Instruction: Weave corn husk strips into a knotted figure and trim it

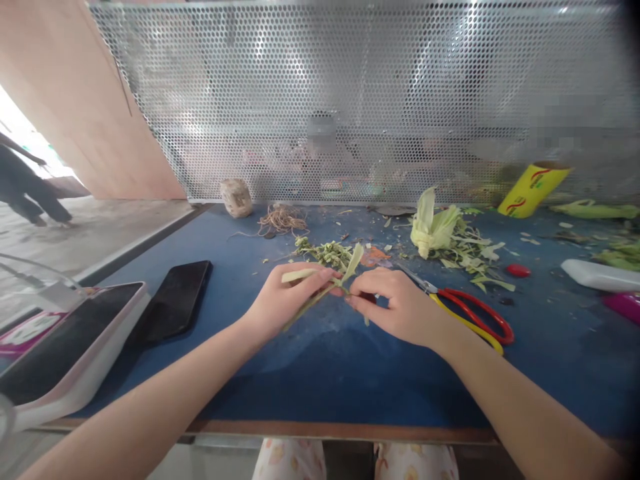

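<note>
Currently left hand (280, 301) and right hand (400, 308) both pinch thin pale-green husk strips (354, 261); best held taut, fingertips close.

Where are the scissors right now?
Head view: the scissors lie on the blue table, just right of the right hand, which pinches a husk strip with the left hand; a corn husk lies beyond.

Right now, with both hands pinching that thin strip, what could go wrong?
1. The strip is thin and held between the left hand and right hand; it may tear or slip from the grip.
2. The scissors lie close behind the right hand, blade end nearest it; a careless move could nick it.
3. A dropped strip could vanish among the scraps.
</note>
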A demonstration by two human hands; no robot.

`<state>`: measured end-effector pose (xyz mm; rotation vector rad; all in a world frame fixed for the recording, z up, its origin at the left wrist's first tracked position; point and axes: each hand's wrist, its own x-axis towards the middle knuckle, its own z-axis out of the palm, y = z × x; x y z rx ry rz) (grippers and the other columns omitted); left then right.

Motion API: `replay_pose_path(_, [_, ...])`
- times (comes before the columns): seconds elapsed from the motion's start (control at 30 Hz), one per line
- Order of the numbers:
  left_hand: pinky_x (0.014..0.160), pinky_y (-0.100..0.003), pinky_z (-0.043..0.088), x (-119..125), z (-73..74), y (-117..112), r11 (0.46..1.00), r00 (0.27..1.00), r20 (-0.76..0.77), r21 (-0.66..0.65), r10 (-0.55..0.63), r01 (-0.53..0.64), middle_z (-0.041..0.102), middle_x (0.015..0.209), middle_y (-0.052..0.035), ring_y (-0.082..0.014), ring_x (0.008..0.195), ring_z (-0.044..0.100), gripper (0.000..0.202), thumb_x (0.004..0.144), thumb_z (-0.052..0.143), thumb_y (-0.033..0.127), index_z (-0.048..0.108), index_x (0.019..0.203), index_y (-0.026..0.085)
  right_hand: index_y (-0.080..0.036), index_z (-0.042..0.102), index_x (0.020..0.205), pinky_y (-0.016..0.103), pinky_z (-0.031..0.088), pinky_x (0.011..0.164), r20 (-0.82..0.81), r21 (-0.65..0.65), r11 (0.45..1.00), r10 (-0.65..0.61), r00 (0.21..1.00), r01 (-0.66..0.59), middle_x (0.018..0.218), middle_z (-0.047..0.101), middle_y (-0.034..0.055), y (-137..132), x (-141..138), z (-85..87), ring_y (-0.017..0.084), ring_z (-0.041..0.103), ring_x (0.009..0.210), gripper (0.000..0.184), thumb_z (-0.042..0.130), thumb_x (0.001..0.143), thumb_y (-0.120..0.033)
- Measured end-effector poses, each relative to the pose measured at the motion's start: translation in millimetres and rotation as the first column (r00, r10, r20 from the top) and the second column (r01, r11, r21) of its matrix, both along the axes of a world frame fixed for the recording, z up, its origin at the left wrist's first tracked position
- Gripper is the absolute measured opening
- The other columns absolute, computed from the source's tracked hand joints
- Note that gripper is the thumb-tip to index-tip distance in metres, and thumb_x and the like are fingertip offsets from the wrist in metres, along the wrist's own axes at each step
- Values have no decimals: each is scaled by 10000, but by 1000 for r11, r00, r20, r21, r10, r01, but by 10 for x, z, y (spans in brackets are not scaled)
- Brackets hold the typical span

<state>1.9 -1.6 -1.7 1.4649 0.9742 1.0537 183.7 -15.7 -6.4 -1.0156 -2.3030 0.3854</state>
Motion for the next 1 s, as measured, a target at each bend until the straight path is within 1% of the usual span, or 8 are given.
replay_pose_path(0.13, [521,-210,439,7,-19,6,995,996,1,17,-94,94,661,642,-23,-120,558,561,129,590,723,234,700,697,166,-182,552,673,231,360,589,-24,-10,1000,5,1000,-6,601,551,-7,-11,-7,13,112,486,581,154,474,805,-203])
replay_pose_path(0.27, [522,-207,434,22,-49,17,996,996,-79,82,-35,41,622,609,-19,-116,561,542,78,581,723,216,670,581,159,-178,549,647,239,357,595,7,-4,1000,15,1000,-15,597,550,0,-20,-18,9,119,481,589,175,478,805,-205])
replay_pose_path(0.4, [459,-206,405,14,-51,17,992,985,-171,125,-11,33,611,586,-22,-116,518,517,76,586,709,221,664,584,161,-178,553,618,259,358,629,27,4,998,67,997,-67,614,582,8,-8,-18,-7,128,496,611,204,471,805,-175])
replay_pose_path(0.63, [526,-219,460,-3,-10,9,997,992,-122,78,-7,16,644,598,-22,-142,555,574,58,562,722,205,678,585,175,-176,528,587,271,354,650,51,16,993,118,992,-119,599,564,3,17,10,5,119,483,591,235,470,815,-184])
replay_pose_path(0.73, [545,-219,463,-20,6,24,997,994,-112,72,-14,23,663,619,-19,-142,568,583,73,572,722,218,695,628,179,-180,520,610,279,359,669,35,27,996,82,996,-83,590,542,-3,12,21,9,120,480,596,215,467,817,-193])
replay_pose_path(0.83, [503,-213,421,-38,21,35,995,990,-141,97,-16,30,652,614,-17,-103,498,508,121,682,640,269,699,667,164,-188,532,818,291,383,710,-77,38,999,-23,997,26,766,571,28,3,17,-6,145,500,718,67,514,795,-248])
replay_pose_path(0.93, [499,-210,395,-31,27,33,994,991,-130,91,-40,52,625,603,-9,-84,480,458,165,735,578,270,679,684,150,-192,483,994,311,403,759,-196,7,993,-117,974,121,960,545,73,8,-11,-39,176,492,869,280,547,773,-352])
replay_pose_path(1.0, [489,-202,379,-11,22,26,994,993,-95,76,-66,74,604,579,12,-78,473,455,111,724,592,247,641,761,154,-204,506,955,325,395,802,-227,-5,994,-107,968,109,971,547,67,22,-42,-65,186,488,920,256,546,771,-377])
